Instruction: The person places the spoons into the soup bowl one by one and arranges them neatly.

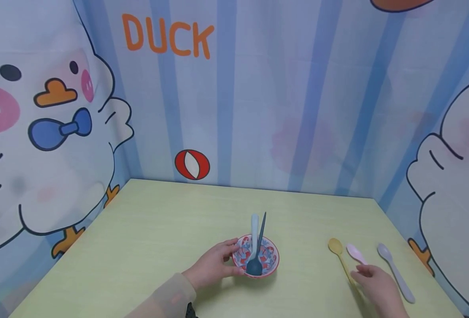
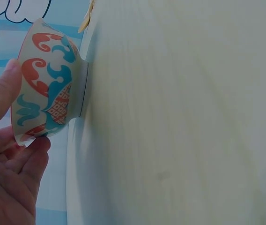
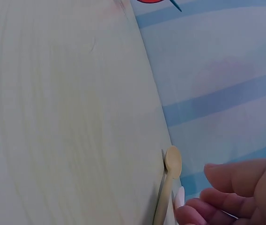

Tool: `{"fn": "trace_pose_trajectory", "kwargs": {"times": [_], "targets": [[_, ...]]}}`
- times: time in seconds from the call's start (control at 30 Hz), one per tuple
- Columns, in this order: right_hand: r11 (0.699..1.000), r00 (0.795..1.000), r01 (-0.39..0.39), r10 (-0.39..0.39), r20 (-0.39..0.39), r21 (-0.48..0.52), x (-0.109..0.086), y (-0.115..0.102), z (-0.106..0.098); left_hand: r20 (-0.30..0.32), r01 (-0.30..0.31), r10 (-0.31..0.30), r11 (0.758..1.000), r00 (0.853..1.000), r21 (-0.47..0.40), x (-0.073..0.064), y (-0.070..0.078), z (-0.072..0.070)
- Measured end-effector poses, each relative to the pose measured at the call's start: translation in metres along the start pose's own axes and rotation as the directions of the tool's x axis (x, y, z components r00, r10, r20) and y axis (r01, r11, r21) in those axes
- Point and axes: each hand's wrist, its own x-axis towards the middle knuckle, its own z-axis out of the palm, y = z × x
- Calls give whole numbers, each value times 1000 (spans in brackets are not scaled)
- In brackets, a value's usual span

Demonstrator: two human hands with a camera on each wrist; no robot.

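Note:
In the head view a small patterned bowl (image 1: 274, 260) with a red rim is held by my left hand (image 1: 214, 266). The left wrist view shows thumb and fingers gripping the bowl (image 2: 48, 89) at its rim, its foot close to the table. A white spoon (image 1: 255, 225) and a dark blue-green spoon (image 1: 254, 266) lean inside it. On the right, my right hand (image 1: 377, 285) hovers with loosely bent fingers over the handle of a pink spoon (image 1: 355, 253), whose lower part is hidden. Between thumb and fingers (image 3: 226, 201) there is a gap, with a yellow spoon (image 3: 173, 161) just left of them.
To the right of my right hand lies a light purple spoon (image 1: 395, 271). The pale yellow table (image 1: 171, 221) ends at a blue striped curtain (image 1: 258, 110) printed with white ducks and a ball, which also rises along both sides.

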Motion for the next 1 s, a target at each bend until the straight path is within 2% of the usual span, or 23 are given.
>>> {"fn": "trace_pose_trajectory", "kwargs": {"times": [0.2,0.37,1.0], "targets": [[993,997,20,-12,78,-115,4,4,1,2,5,-5,1000,1000,-3,0,1,0],[980,993,65,-45,106,-189,3,4,2,5,8,-8,1000,1000,-11,0,1,1],[974,995,72,-55,83,-213,4,5,4,9,19,-19,1000,1000,-1,-2,2,-1]]}}
